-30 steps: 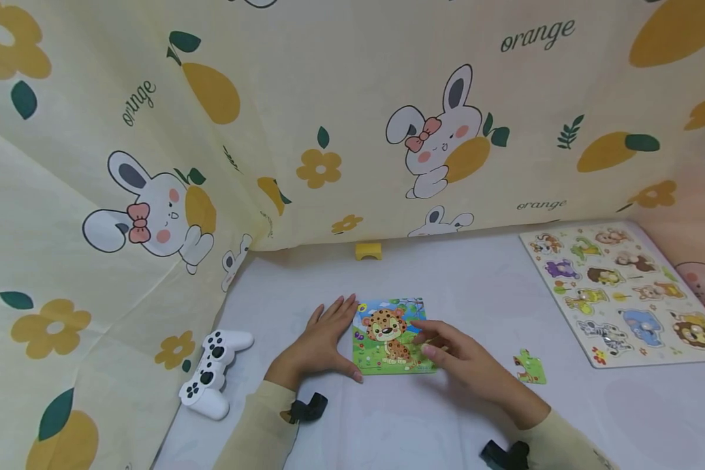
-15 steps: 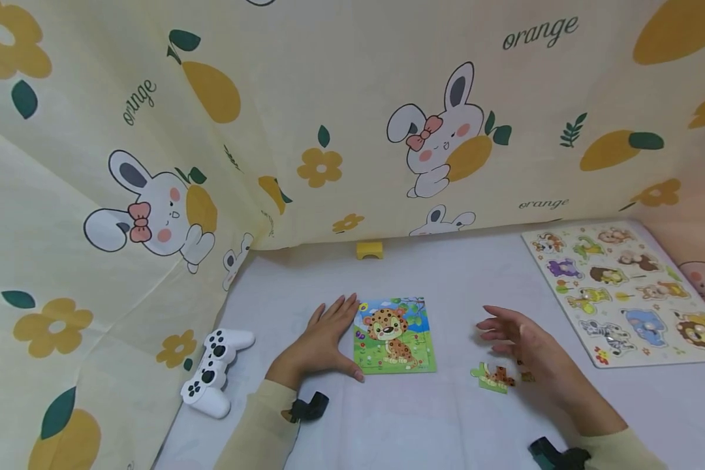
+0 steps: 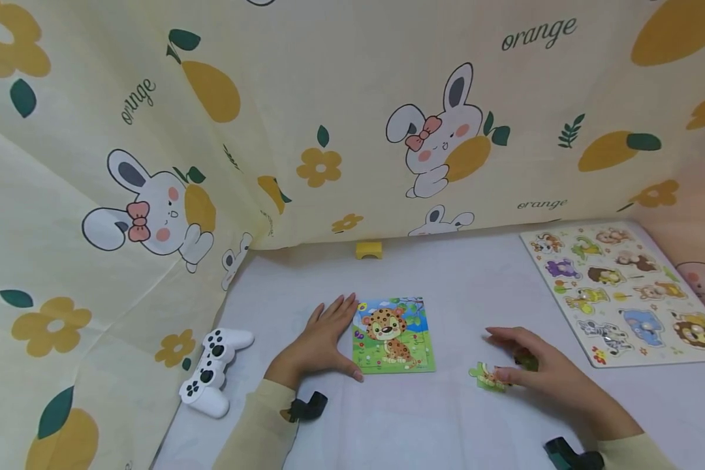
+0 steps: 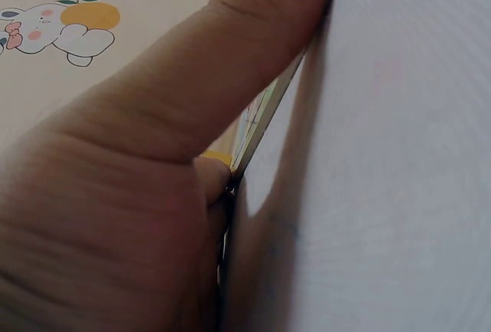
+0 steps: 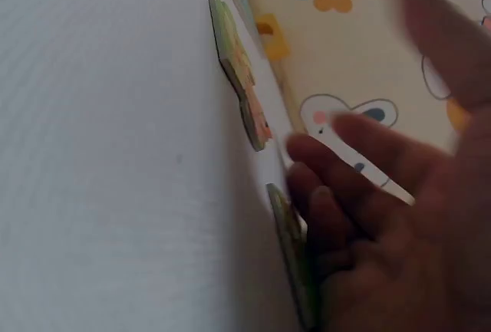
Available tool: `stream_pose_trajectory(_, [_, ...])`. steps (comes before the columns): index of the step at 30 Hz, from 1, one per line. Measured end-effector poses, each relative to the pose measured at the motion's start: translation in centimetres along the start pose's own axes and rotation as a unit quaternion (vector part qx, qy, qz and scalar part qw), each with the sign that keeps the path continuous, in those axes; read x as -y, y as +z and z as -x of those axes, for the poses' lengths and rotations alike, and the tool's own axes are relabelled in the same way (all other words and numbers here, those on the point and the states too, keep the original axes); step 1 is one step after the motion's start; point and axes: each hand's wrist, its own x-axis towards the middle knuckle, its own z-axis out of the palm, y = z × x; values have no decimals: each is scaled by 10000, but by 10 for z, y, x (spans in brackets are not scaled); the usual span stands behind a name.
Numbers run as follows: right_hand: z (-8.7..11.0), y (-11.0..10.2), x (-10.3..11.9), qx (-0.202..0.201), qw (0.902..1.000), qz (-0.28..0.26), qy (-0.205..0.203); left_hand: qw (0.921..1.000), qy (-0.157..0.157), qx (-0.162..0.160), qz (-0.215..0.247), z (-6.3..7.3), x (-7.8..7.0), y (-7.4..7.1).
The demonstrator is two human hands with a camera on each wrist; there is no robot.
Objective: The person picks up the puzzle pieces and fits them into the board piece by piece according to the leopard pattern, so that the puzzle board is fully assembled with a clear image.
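A square jigsaw puzzle [image 3: 393, 336] with a spotted leopard on green and blue lies flat in the head view. My left hand [image 3: 323, 343] rests along its left side, fingers straight and spread, thumb by the lower left corner. To the right, my right hand [image 3: 555, 378] is low over two loose jigsaw pieces, thumb and fingers apart. One green and brown piece [image 3: 484, 376] shows by the thumb tip; the other piece [image 3: 525, 359] is mostly hidden under the hand. In the right wrist view, the fingers are bent loosely beside the nearer piece [image 5: 288, 248].
A white game controller [image 3: 211, 373] lies at the left, next to the patterned cloth [image 3: 305, 222]. A board of animal shapes [image 3: 628, 294] lies at the right. At the back, a small yellow block [image 3: 368, 250] sits against the cloth.
My right hand has left the puzzle's right edge, moved right and come down over the loose pieces, baring the left one. My left hand has stayed put.
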Motion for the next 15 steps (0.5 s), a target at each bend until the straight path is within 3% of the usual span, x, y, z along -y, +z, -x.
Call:
stream_pose_trajectory(6, [0, 9, 8, 426, 9951, 857, -260, 10000, -12, 44, -47, 0, 2, 1])
stream_pose_trajectory(15, [-5, 13, 24, 441, 9935, 1040, -153, 10000, -8, 28, -1, 0, 1, 0])
